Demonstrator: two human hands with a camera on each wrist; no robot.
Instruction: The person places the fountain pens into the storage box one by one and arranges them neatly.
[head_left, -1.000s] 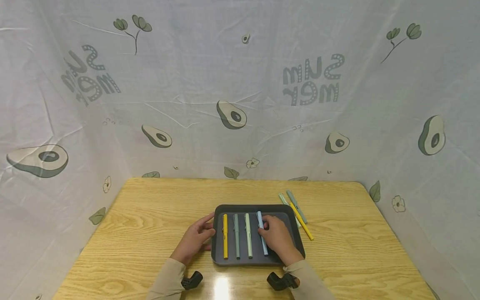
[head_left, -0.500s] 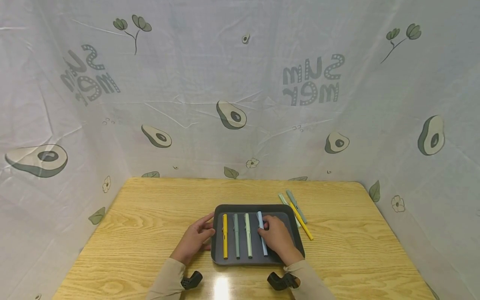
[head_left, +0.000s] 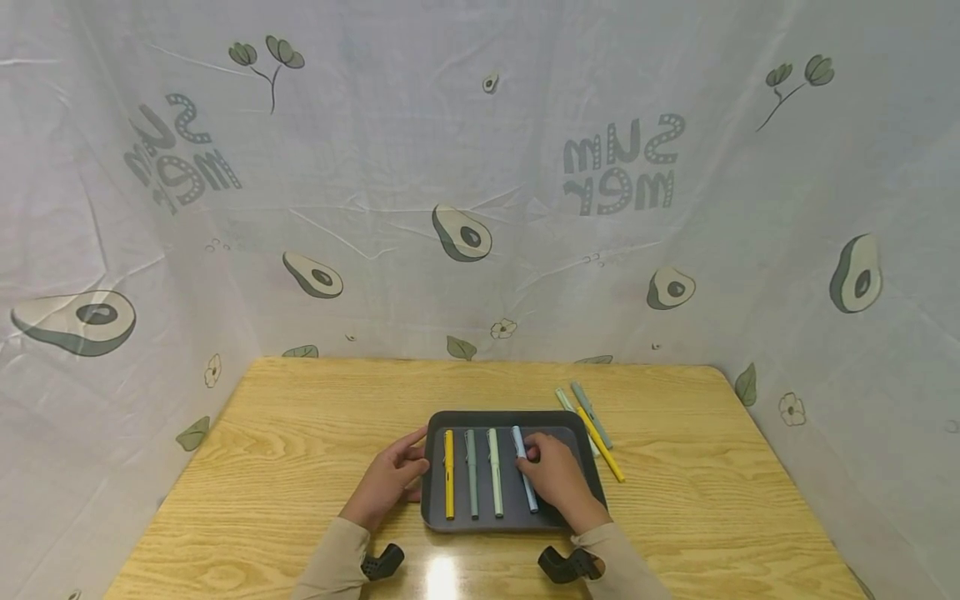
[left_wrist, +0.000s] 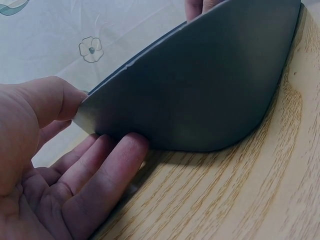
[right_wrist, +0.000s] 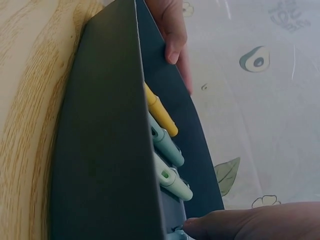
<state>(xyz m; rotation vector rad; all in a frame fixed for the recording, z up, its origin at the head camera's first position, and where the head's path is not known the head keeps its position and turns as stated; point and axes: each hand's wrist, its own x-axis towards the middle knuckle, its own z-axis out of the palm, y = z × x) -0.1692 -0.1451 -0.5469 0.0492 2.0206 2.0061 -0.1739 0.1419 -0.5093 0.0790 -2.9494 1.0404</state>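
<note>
On the wooden surface (head_left: 315, 492), I see the dark tray (head_left: 510, 417) held at its side by the left hand (head_left: 390, 471), thumb over the rim and fingers partly closed against the outer wall; I judge that hold is there to keep it from sliding. The right hand (head_left: 558, 475) is over the tray, thumb and fingertips nearly together, pinching the blue pen (head_left: 529, 492), which lies inside, slightly aslant, right of the others. A pinch near the clip suits something so slim, though the hand hides part of the contact from me. The yellow pen (head_left: 449, 479), grey-green pen (head_left: 472, 479) and pale green pen (head_left: 496, 477) lie in a spaced row, nearly parallel, clip ends away from the person, presumably for neatness. Beyond the tray's right side, three loose pens (head_left: 603, 448) lie crossed and close together, apparently without deliberate order.
</note>
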